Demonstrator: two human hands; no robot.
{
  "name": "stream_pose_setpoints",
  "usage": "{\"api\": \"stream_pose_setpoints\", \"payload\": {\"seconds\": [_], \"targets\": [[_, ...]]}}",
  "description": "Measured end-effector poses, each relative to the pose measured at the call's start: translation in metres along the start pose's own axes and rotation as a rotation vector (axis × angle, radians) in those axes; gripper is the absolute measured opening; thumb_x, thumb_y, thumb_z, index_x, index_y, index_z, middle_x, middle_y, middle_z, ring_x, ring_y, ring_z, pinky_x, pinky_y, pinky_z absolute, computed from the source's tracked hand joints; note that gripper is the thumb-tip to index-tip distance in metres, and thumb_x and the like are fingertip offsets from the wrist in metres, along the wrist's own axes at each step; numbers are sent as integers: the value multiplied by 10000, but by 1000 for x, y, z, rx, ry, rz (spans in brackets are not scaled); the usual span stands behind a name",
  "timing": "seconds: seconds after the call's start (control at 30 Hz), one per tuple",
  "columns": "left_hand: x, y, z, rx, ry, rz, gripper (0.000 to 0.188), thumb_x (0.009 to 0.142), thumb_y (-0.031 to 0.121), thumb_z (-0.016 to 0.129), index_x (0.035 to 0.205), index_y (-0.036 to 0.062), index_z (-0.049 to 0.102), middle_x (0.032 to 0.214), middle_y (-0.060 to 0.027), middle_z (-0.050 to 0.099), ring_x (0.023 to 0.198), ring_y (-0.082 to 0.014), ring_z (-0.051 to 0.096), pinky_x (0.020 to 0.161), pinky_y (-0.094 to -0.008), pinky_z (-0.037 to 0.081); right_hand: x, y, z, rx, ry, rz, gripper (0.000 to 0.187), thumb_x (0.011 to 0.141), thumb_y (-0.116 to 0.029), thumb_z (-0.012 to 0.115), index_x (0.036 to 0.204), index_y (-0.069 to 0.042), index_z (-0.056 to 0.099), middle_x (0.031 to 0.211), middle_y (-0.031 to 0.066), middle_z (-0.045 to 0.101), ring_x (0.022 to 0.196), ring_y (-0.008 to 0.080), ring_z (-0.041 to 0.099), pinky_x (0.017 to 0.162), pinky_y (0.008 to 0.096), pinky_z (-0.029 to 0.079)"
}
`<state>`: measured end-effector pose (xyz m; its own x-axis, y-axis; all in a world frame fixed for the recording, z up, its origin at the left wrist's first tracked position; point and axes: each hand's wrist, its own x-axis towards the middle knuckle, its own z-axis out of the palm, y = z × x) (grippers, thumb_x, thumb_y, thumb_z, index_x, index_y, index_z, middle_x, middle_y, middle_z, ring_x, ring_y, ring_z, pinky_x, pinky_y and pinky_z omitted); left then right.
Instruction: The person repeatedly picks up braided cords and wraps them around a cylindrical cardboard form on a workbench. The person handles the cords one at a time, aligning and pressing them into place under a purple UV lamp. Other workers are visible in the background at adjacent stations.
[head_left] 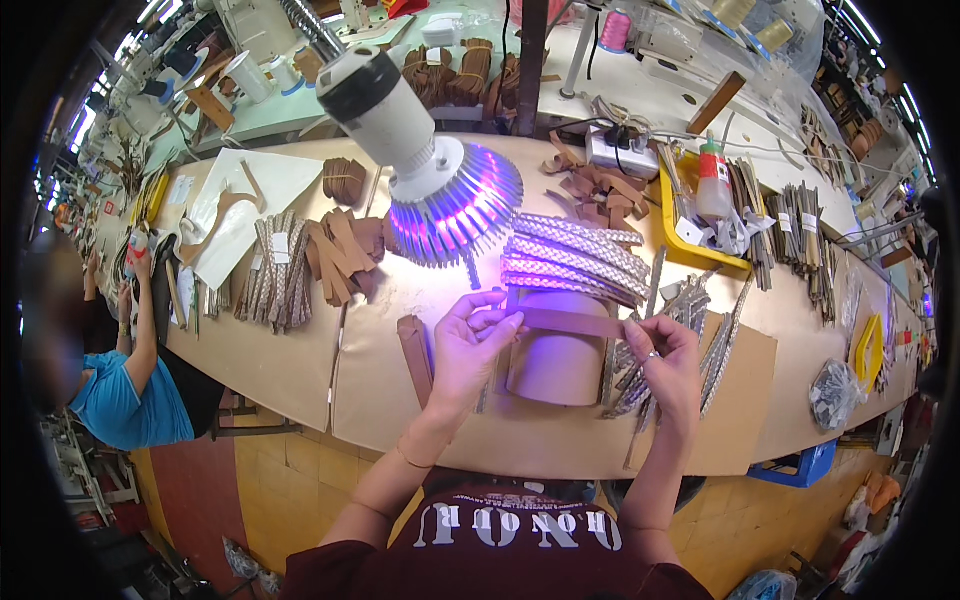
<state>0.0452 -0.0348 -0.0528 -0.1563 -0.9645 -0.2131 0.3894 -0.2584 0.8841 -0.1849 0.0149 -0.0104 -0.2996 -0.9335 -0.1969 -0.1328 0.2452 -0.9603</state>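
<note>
Item: flat brown leather strip [570, 322], being stretched level between both hands above a tan cardboard cylinder [557, 368] on the long beige workbench [300, 370]. Left hand [470, 345] is pinching the strip's left end, fingers curled, wrist raised. Right hand [668, 358] is gripping the right end between thumb and forefinger. White lamp with violet glowing head [440, 190] is shining on braided woven straps [575, 262] just beyond.

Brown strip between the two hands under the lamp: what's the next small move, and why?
Probably lower the brown strip onto the round brown form just beneath it. The left hand and right hand pinch its ends, holding it stretched flat in the violet light of the lamp, above the form.
</note>
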Motion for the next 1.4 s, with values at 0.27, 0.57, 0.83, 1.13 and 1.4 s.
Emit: {"api": "stream_pose_setpoints", "payload": {"seconds": [0.27, 0.57, 0.83, 1.13, 1.4], "targets": [[7, -13, 0, -78, 18, -134, 274, 892, -16, 681, 1130, -10, 548, 932, -88, 701, 834, -127, 680, 756, -226, 535, 4, 20, -1, 35, 109, 74, 202, 903, -174, 738, 812, -13, 655, 678, -57, 585, 610, 8, 477, 552, 190, 349], [9, -33, 6, 40, 73, -58, 318, 872, 17, 718, 1150, 17, 564, 914, -6, 609, 818, -47, 574, 702, -178, 469, 0, 59, 24, 12, 164, 65, 174, 968, -163, 643, 1050, -24, 580, 709, -52, 523, 634, 14, 436, 546, 187, 322], [-15, -6, -55, 967, 255, 498, 302, 827, 86, 708, 1124, 52, 669, 1082, -137, 622, 929, -292, 637, 832, -346, 511, -23, 32, 29, -151, 469, -214, 170, 985, -86, 564, 1138, -13, 548, 843, 25, 555, 719, 93, 513, 625, 238, 417], [-13, 9, -132, 1282, 51, 407, 219, 897, 168, 650, 1098, 82, 669, 922, -132, 651, 872, -342, 626, 780, -420, 507, -59, -36, 113, -357, -197, -806, 133, 816, -104, 746, 923, -82, 670, 850, 102, 629, 720, 296, 637, 645, 388, 531], [-4, 6, -151, 1418, -159, 480, 296, 852, 183, 613, 1123, 74, 664, 1028, -126, 665, 938, -323, 635, 822, -429, 492, -29, 4, 206, -316, -481, -661, 472, 887, -211, 713, 1274, -38, 505, 1160, 184, 589, 1084, 375, 566, 922, 444, 465]]}}
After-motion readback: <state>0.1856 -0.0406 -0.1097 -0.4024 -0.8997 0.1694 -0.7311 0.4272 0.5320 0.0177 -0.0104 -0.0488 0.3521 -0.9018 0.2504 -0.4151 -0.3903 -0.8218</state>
